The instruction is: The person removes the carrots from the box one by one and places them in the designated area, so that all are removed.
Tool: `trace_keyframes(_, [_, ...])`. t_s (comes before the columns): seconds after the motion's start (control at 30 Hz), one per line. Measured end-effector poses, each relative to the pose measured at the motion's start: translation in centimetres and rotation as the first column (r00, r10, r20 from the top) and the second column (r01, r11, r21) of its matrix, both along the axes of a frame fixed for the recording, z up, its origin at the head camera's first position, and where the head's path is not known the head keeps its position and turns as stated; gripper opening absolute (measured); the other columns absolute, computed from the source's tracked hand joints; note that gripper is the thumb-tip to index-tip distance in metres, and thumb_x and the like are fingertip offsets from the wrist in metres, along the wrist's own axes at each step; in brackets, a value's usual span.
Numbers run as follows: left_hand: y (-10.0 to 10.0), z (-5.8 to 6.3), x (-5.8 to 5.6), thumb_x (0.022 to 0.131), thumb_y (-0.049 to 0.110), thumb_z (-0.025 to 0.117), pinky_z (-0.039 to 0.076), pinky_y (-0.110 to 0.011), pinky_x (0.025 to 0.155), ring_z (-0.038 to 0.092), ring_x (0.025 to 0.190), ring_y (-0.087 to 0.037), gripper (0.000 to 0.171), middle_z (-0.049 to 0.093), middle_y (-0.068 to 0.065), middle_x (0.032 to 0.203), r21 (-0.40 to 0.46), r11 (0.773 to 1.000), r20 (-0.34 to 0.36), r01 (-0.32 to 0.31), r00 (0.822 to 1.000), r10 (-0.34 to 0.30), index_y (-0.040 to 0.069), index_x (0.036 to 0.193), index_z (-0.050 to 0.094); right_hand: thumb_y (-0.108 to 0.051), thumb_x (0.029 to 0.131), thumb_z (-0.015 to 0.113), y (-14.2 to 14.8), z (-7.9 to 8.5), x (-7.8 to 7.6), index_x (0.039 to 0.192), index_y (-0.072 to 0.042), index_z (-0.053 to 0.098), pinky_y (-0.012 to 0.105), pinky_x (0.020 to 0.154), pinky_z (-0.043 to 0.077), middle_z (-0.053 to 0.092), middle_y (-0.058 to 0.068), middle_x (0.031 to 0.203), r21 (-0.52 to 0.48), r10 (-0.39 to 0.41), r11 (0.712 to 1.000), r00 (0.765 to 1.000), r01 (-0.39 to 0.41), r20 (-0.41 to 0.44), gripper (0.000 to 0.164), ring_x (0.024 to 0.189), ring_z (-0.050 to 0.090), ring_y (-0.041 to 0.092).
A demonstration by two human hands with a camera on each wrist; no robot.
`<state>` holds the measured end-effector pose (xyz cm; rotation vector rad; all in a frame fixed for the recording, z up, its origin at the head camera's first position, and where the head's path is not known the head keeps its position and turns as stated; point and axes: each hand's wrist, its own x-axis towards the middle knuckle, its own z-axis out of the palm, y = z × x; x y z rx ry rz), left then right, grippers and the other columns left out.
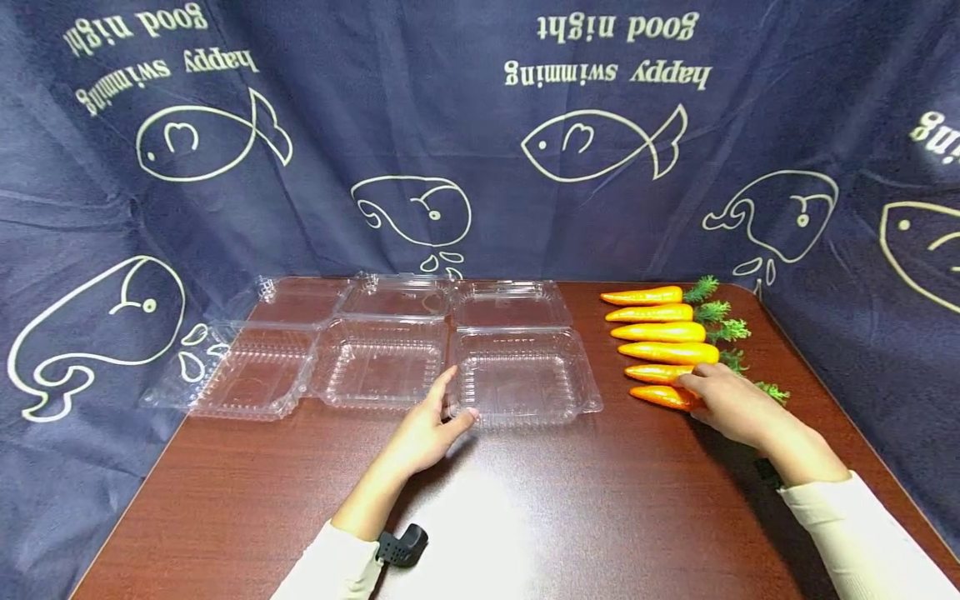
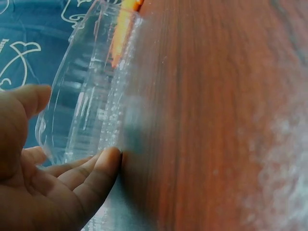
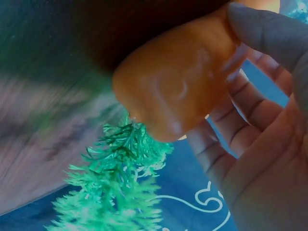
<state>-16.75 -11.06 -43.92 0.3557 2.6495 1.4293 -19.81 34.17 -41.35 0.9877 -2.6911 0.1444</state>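
Several orange toy carrots with green leafy tops lie in a column on the right of the table. My right hand (image 1: 731, 404) grips the nearest carrot (image 1: 660, 397) near its top end. In the right wrist view the thumb presses one side of this carrot (image 3: 168, 82), and the fingers lie along the other. My left hand (image 1: 427, 429) is at the front left corner of the right-hand clear plastic clamshell box (image 1: 517, 387), thumb and fingers spread apart. Whether its fingertips touch the box (image 2: 91, 96) is hard to tell.
Two more clear clamshell boxes, a middle one (image 1: 382, 367) and a left one (image 1: 258, 371), stand in the row with lids folded back. Behind the brown table (image 1: 600, 517) hangs a blue cloth (image 1: 480, 100) with fish and whale drawings.
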Motion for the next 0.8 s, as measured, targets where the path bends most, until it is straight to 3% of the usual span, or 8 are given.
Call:
trace_keyframes(0.13, [0.12, -0.1, -0.18, 0.1, 0.038, 0.057, 0.054, -0.049, 0.078, 0.065, 0.077, -0.027, 0.072, 0.067, -0.019, 0.099, -0.009, 1.0, -0.002, -0.011, 1.0, 0.011, 0.014, 0.158, 0.022, 0.003, 0.056, 0.088, 0.16, -0.17, -0.14, 0.097, -0.004, 0.068, 0.05, 0.066, 0.046, 0.059, 0.005, 0.083, -0.013, -0.004, 1.0, 1.0, 0.004, -0.009, 0.047, 0.074, 0.058, 0.032])
trace_keyframes(0.23, [0.24, -0.16, -0.23, 0.1, 0.039, 0.057, 0.048, -0.033, 0.057, 0.048, 0.054, -0.014, 0.07, 0.054, -0.002, 0.07, -0.007, 1.0, 0.009, -0.027, 1.0, 0.027, 0.015, 0.158, 0.024, 0.003, 0.056, 0.088, 0.18, -0.13, -0.12, 0.098, -0.004, 0.069, 0.052, 0.068, 0.046, 0.06, 0.007, 0.085, -0.016, -0.007, 1.0, 1.0, 0.007, 0.0, 0.047, 0.077, 0.059, 0.034])
trace_keyframes(0.33, [0.41, -0.21, -0.2, 0.099, 0.038, 0.058, 0.038, -0.026, 0.047, 0.039, 0.05, -0.01, 0.069, 0.043, 0.004, 0.063, 0.002, 0.999, 0.015, -0.04, 0.999, 0.04, 0.016, 0.157, 0.028, 0.003, 0.057, 0.088, 0.18, -0.02, -0.01, 0.098, -0.004, 0.069, 0.052, 0.068, 0.046, 0.06, 0.006, 0.085, -0.011, -0.012, 1.0, 1.0, 0.013, 0.013, 0.046, 0.077, 0.059, 0.033])
trace_keyframes(0.53, [0.62, 0.06, -0.3, 0.098, 0.036, 0.061, 0.032, -0.021, 0.042, 0.036, 0.046, -0.008, 0.067, 0.039, 0.006, 0.058, 0.025, 0.998, 0.015, -0.056, 0.998, 0.056, 0.017, 0.155, 0.031, 0.002, 0.059, 0.088, 0.16, 0.19, -0.03, 0.098, -0.004, 0.069, 0.051, 0.068, 0.046, 0.06, 0.006, 0.084, 0.004, -0.027, 1.0, 0.999, 0.027, 0.023, 0.045, 0.077, 0.059, 0.033])
trace_keyframes(0.6, [0.66, 0.13, -0.34, 0.098, 0.036, 0.061, 0.032, -0.022, 0.042, 0.037, 0.047, -0.01, 0.067, 0.041, 0.003, 0.059, 0.027, 0.998, 0.024, -0.063, 0.998, 0.062, 0.018, 0.155, 0.031, 0.001, 0.059, 0.089, 0.18, 0.29, -0.04, 0.099, -0.004, 0.068, 0.051, 0.069, 0.046, 0.06, 0.006, 0.085, 0.009, -0.034, 0.999, 0.999, 0.034, 0.032, 0.045, 0.078, 0.059, 0.033])
trace_keyframes(0.67, [0.64, 0.17, -0.33, 0.098, 0.037, 0.061, 0.046, -0.027, 0.049, 0.055, 0.057, -0.013, 0.068, 0.06, -0.006, 0.074, 0.03, 0.997, 0.015, -0.068, 0.998, 0.067, 0.018, 0.156, 0.031, -0.001, 0.06, 0.089, 0.16, 0.41, -0.05, 0.1, -0.003, 0.068, 0.052, 0.069, 0.046, 0.06, 0.007, 0.086, 0.013, -0.041, 0.999, 0.998, 0.04, 0.04, 0.046, 0.079, 0.059, 0.034])
trace_keyframes(0.73, [0.56, 0.19, -0.25, 0.097, 0.039, 0.062, 0.056, -0.037, 0.065, 0.068, 0.079, -0.022, 0.072, 0.068, -0.019, 0.099, 0.063, 0.995, 0.027, -0.075, 0.997, 0.073, 0.017, 0.157, 0.028, -0.004, 0.061, 0.089, 0.09, 0.54, -0.06, 0.102, -0.002, 0.068, 0.052, 0.07, 0.046, 0.06, 0.008, 0.088, 0.014, -0.05, 0.999, 0.997, 0.05, 0.054, 0.046, 0.08, 0.059, 0.035])
trace_keyframes(0.8, [0.36, 0.23, -0.06, 0.096, 0.04, 0.063, 0.055, -0.048, 0.085, 0.068, 0.103, -0.03, 0.077, 0.061, -0.028, 0.125, 0.094, 0.992, 0.043, -0.079, 0.996, 0.075, 0.018, 0.158, 0.024, -0.007, 0.064, 0.088, -0.04, 0.67, -0.07, 0.104, -0.001, 0.069, 0.053, 0.071, 0.047, 0.061, 0.009, 0.089, 0.007, -0.059, 0.998, 0.996, 0.058, 0.061, 0.044, 0.082, 0.059, 0.035])
